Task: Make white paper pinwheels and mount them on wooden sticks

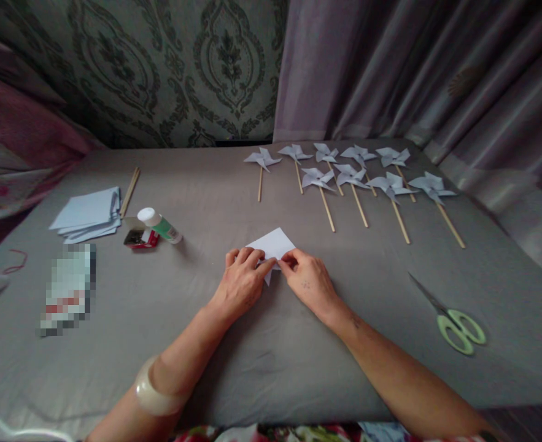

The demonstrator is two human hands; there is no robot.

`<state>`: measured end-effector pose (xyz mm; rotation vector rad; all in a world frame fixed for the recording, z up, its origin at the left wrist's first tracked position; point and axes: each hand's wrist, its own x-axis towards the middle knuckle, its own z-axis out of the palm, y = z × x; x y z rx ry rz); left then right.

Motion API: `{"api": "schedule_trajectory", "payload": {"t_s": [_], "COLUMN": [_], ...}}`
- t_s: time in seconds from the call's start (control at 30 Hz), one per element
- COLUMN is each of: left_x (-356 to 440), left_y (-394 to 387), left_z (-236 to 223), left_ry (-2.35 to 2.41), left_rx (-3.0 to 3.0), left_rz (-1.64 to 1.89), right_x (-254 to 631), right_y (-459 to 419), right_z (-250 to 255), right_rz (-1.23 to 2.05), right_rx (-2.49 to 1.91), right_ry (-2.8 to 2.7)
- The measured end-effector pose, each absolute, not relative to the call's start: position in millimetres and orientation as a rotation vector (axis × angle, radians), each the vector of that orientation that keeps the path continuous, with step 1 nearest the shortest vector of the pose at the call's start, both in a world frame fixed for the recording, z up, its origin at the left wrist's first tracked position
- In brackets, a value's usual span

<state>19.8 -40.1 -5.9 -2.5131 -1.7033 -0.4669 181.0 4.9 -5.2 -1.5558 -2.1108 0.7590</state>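
Observation:
Between my hands, at the middle of the table, is a white sheet of paper (274, 241), partly folded, with one pointed flap hanging toward me. My left hand (244, 276) grips its left side, fingers bent over the paper. On the right, my right hand (308, 279) pinches the near edge between thumb and fingers. The fingertips of both hands almost meet, and they hide part of the fold. A pale bangle circles my left wrist.
Several paper pinwheels (352, 176) on sticks lie at the back right. Green-handled scissors (459, 328) rest at the right. To the left are a glue bottle (162, 227), a small red box (140, 238), stacked paper (89, 212), wooden sticks (129, 191) and a blurred packet (70, 288).

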Motion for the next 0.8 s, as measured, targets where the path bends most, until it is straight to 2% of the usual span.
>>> {"api": "schedule_trajectory", "payload": {"t_s": [0.8], "left_x": [23.0], "left_y": [-37.2], "left_z": [-4.7], "left_ry": [-1.727], "left_rx": [-2.5], "left_rz": [-0.418], "right_x": [180.5], "right_y": [5.8], "right_z": [-4.3], "right_rz": [0.746], "right_rx": [-1.564], "right_ry": [-2.121]}}
